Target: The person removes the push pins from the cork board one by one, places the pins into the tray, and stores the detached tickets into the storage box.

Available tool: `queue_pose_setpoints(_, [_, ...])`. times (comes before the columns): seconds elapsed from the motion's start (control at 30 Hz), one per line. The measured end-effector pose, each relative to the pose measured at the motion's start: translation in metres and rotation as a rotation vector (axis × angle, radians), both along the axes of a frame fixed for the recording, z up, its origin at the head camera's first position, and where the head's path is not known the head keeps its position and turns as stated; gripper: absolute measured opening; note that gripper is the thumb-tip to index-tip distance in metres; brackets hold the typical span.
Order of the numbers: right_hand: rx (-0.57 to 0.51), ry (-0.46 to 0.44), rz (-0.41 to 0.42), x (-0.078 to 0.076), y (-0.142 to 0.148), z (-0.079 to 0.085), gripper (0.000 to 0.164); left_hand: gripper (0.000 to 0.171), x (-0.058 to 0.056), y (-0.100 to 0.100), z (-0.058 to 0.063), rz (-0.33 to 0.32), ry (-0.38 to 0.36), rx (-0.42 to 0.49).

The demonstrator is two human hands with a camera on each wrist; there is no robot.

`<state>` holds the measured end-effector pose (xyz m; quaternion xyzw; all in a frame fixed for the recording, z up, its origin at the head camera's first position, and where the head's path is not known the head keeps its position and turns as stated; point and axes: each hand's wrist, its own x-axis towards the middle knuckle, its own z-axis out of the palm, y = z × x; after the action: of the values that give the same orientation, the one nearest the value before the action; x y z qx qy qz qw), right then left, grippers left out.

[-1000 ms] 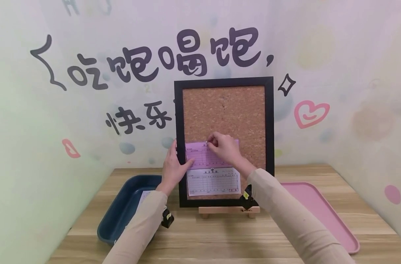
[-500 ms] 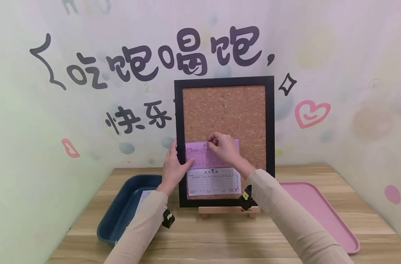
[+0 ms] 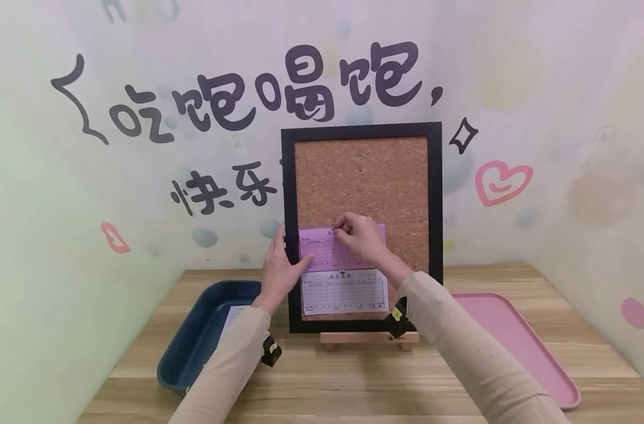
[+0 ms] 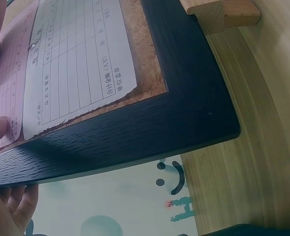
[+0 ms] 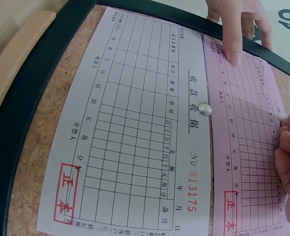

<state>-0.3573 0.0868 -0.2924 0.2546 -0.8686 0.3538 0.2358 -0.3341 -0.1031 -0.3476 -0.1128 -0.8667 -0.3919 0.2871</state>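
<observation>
A black-framed cork board (image 3: 361, 176) stands upright on a small wooden easel (image 3: 369, 337). My left hand (image 3: 281, 268) grips its left edge, fingers behind the frame and thumb pressing the corner of a pink receipt slip (image 3: 319, 252). Thumb and fingertips of my right hand (image 3: 363, 237) pinch a small silver pushpin (image 3: 334, 228) at that slip's top edge; in the right wrist view the curled fingers hide it. Below hangs a white receipt slip (image 5: 135, 118), held at its top edge by a round silver pushpin (image 5: 204, 108).
To the left on the wooden table (image 3: 354, 388) is a dark blue bin (image 3: 176, 353) with a white paper (image 3: 231, 318) inside, partly behind the left sleeve. A pink tray (image 3: 513, 330) lies at the right, overlapped by the right sleeve. A printed wall (image 3: 221, 176) rises behind.
Both hands keep their places on the board and at the pink slip. Only the head view shifts very slightly.
</observation>
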Motion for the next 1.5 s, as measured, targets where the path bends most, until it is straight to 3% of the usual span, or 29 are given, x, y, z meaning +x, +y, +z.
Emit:
queue_pose_setpoints(0.17, [0.003, -0.006, 0.019, -0.0012, 0.0018, -0.0001, 0.004, 0.087, 0.0008, 0.0001, 0.0004, 0.001, -0.008, 0.001])
queue_pose_setpoints(0.43, [0.011, -0.095, 0.062, -0.0014, 0.0069, 0.0073, 0.006, 0.087, 0.0001, 0.0011, 0.002, 0.002, -0.036, 0.019])
queue_pose_setpoints(0.83, [0.05, -0.052, 0.029, -0.0022, 0.0053, 0.0043, 0.006, 0.087, 0.0015, 0.0027, 0.0017, 0.0, -0.048, 0.026])
queue_pose_setpoints(1.5, [0.002, -0.118, 0.047, 0.0016, 0.0027, 0.0059, 0.005, 0.087, 0.0033, 0.0012, 0.0022, 0.005, -0.048, 0.04])
